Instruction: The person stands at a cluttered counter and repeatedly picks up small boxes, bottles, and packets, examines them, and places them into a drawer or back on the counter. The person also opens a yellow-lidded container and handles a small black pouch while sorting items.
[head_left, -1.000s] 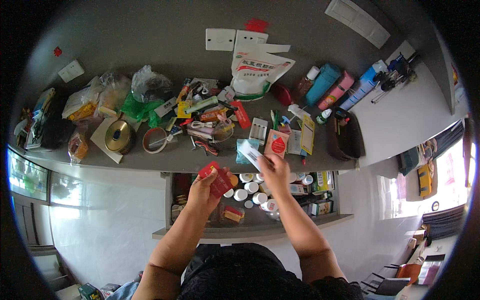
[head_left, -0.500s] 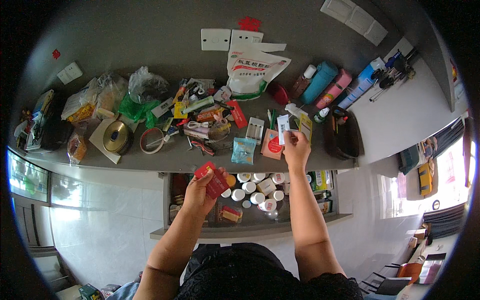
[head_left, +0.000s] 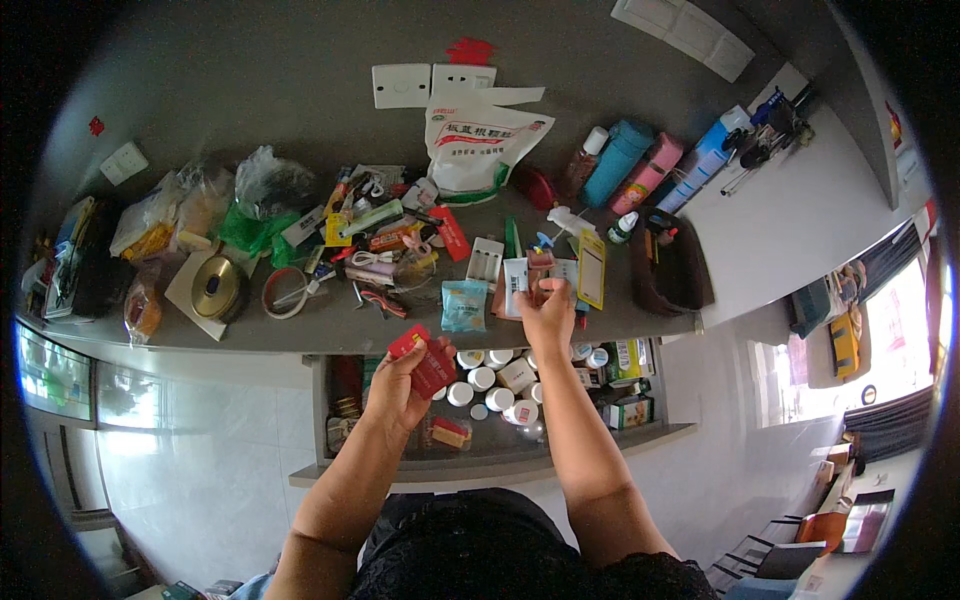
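Observation:
My left hand (head_left: 402,385) grips a red flat packet (head_left: 428,364) above the front left of the open drawer (head_left: 560,465). My right hand (head_left: 548,318) is over the counter's front edge, with thumb and fingers at a small white tube (head_left: 515,284). The tube lies over an orange-pink box (head_left: 500,300), which is mostly covered. Just left is a light blue sachet (head_left: 464,306); behind stands a white battery charger-like tray (head_left: 486,260). To the right is a yellow-edged card pack (head_left: 591,270). White pill bottles (head_left: 481,378) fill much of the drawer.
A white pouch (head_left: 478,150) stands against the wall. Clutter with cables (head_left: 372,260), a tape roll (head_left: 285,293) and a gold round tin (head_left: 219,288) spreads to the left. On the right are a dark basket (head_left: 665,270), a blue cylindrical case (head_left: 618,165) and spray cans (head_left: 652,172).
My right hand has brought the white tube down and leftward over the orange-pink box. My left hand still grips the red packet. The whole view has shifted slightly.

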